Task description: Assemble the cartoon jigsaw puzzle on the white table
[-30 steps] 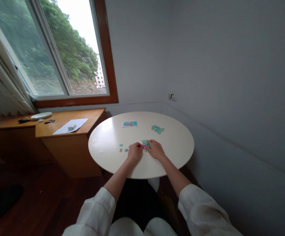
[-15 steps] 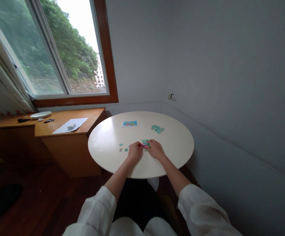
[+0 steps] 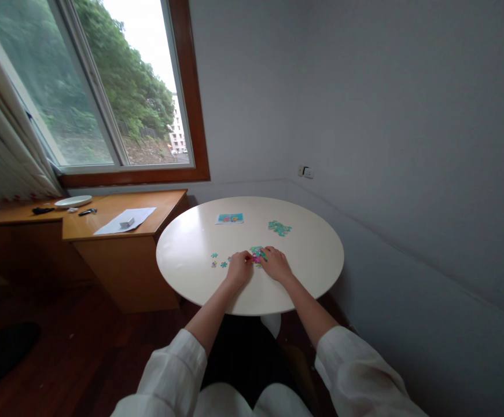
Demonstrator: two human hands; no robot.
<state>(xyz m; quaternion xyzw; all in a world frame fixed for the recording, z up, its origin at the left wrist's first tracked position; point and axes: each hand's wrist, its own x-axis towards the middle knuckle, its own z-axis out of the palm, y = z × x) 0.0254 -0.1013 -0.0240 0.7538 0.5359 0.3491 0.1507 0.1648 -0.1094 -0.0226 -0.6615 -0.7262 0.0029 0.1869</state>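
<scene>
Head view. Puzzle cluster, green with a pink part, on the near-middle of the round white table, between the two hands. Left hand: thumb and fingertips drawn together at the cluster's left edge, by the pink; too small to tell whether a piece is pinched there. Right hand: palm down, fingers over the cluster's right side; cannot tell if they grip or only rest. Loose pieces just left of the left hand; a pile of pieces farther off, right of middle; picture card at the far side, left of the pile.

On doing it well: judged to be fitting at the left edge. Right fingers should pin the cluster flat, light but firm, so the joints don't spring. Left should line tab to socket, then press straight down; sideways shoving would buckle the made part. A mismatch is better turned than forced.

Against the frame a second ago: left fingertips slightly farther right, nearer the pink; another loose piece shows at that hand's left edge. Right hand, pile and card look unchanged.
</scene>
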